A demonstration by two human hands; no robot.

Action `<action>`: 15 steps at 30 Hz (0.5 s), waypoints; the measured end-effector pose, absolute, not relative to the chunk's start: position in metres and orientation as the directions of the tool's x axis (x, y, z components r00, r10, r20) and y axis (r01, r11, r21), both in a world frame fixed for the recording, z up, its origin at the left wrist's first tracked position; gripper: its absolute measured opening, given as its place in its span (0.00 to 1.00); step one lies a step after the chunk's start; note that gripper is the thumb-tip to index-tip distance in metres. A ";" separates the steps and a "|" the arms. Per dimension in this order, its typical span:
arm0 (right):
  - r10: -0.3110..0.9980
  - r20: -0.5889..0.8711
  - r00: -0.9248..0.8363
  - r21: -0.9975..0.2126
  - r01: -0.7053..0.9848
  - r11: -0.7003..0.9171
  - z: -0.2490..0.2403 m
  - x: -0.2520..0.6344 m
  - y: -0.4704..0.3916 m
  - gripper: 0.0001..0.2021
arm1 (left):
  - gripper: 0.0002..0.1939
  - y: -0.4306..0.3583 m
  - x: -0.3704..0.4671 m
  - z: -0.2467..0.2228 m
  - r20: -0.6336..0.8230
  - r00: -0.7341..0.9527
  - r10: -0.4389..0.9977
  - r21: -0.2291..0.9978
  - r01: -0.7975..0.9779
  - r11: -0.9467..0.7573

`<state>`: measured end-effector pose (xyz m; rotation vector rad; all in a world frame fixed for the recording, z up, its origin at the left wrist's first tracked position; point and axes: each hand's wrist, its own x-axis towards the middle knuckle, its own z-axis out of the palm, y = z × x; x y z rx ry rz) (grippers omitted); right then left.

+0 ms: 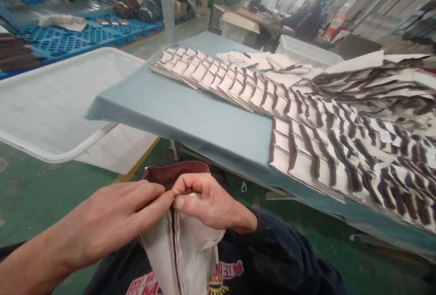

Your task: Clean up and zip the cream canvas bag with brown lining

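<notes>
My left hand and my right hand meet low in the view, both pinching the top edge of a brown-and-white cut piece held over my lap. Its brown edge shows above my fingers and white backing hangs below. Beyond them a light blue table carries long overlapping rows of similar white pieces with brown edges.
A large white tray stands left of the table. Blue pallets with piled material lie at the far left. A green floor runs under the table. Other people work at benches in the background.
</notes>
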<state>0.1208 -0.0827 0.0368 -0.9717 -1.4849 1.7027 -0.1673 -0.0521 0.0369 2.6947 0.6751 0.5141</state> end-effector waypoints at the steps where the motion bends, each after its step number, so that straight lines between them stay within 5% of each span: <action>1: 0.856 -0.109 -0.506 -0.989 -0.031 -0.144 0.036 0.122 -0.083 0.13 | 0.28 -0.052 -0.167 0.038 0.253 0.847 0.468 0.345 0.373 -0.862; 11: 0.889 -0.101 -0.447 -0.993 0.103 -0.061 0.041 0.129 -0.086 0.09 | 0.31 -0.066 -0.148 0.053 0.299 0.841 0.450 0.264 0.381 -0.886; 15: 0.896 0.047 -0.441 -0.979 0.157 0.129 0.049 0.131 -0.090 0.05 | 0.20 -0.070 -0.141 0.064 0.392 0.777 0.492 0.457 0.300 -0.837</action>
